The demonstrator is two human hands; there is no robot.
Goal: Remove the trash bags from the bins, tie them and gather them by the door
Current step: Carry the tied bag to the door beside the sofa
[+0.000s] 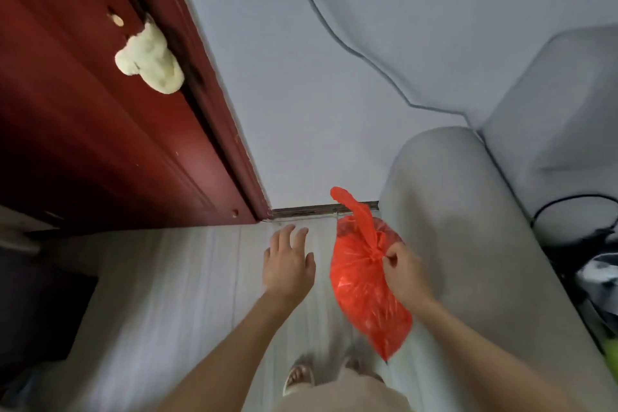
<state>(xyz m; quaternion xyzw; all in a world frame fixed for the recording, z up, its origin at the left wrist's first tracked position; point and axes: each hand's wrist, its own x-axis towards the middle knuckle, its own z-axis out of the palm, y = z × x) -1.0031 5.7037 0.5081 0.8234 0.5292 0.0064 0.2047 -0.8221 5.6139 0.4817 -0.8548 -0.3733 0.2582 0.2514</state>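
A red plastic trash bag [363,281], knotted at its neck with one loose tail sticking up, hangs in the air above the pale floor. My right hand [403,269] pinches it at the knot. My left hand [289,262] is to the left of the bag, empty, palm down with its fingers spread, not touching the bag. The dark red door [100,130] stands at the left, its lower corner a short way ahead of my left hand.
A cream cloth [150,58] hangs on the door handle. A grey sofa arm [468,227] fills the right side next to the bag. A black cable and dark items [592,254] lie at the far right. A dark object [40,311] sits on the floor at lower left.
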